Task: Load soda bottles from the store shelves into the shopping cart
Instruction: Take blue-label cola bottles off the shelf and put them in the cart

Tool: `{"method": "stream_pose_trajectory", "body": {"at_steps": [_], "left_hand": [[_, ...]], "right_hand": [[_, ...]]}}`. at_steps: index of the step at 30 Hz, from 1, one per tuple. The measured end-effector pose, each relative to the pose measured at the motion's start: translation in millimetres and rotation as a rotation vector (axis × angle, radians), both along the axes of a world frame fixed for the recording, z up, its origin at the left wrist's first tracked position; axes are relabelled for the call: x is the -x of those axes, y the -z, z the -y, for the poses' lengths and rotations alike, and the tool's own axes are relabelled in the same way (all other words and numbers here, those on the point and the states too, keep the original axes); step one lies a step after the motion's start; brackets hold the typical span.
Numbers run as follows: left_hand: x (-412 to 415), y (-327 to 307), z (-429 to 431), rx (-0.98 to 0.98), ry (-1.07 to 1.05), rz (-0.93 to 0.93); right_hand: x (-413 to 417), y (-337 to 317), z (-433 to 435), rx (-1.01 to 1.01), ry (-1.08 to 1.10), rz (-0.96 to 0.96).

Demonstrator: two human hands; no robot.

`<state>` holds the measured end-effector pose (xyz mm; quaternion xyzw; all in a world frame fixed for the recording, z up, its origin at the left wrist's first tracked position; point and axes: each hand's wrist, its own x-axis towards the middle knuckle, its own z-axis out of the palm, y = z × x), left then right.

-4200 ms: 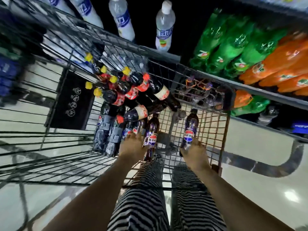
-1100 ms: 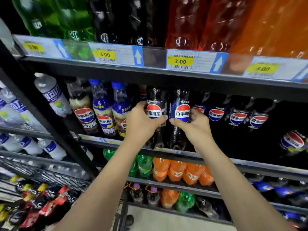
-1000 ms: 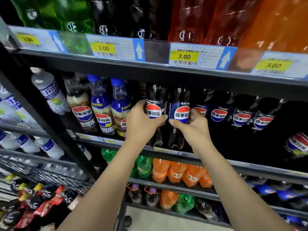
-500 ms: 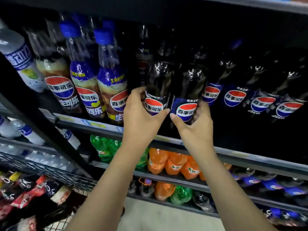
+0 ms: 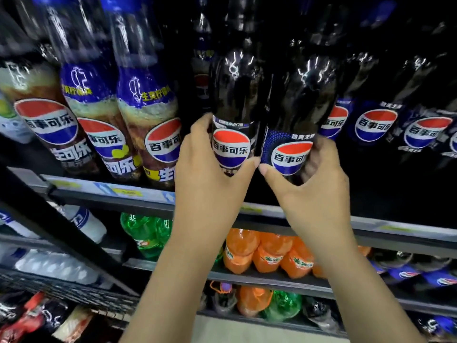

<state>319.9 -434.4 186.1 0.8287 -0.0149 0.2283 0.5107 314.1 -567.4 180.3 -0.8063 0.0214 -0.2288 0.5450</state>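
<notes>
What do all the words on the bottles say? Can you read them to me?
"百事可乐": round logo on the bottle in the left hand.
"百事可" (rest hidden): bottle in the right hand.
"百事可乐": dark bottles to the right.
"百事可乐": blue-topped bottle on the far left.
Small yellow print, shelf price tags, orange bottle labels: too blurred.

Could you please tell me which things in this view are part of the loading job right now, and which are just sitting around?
In play:
left hand
left cola bottle
right hand
right cola bottle

Just there:
blue-necked cola bottles
orange soda bottles
green soda bottles
</notes>
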Motion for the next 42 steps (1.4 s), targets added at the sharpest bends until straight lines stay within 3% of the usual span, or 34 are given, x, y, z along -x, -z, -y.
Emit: {"method": "stream_pose_trajectory", "body": {"at_steps": [6, 23, 32, 42], "left_hand": [[3.2, 0.0, -20.8, -0.099, 0.078, -0.05], [-60.0, -7.3, 9.9, -0.266, -0.046, -0.009], [-79.8, -4.0, 14.4, -0.215, -0.031, 0.008], [-88.1, -6.5, 17.6, -0.21, -0.068, -0.032]], "right_hand": [[7.7, -1.8, -0.2, 0.093, 0.097, 0.002], [-50.3, -5.4, -2.4, 0.395, 0.327, -0.007], [-59.2, -2.5, -3.3, 0.311, 0.384, -0.021], [-68.6, -6.3, -14.0, 0.378, 0.48, -0.089]]}}
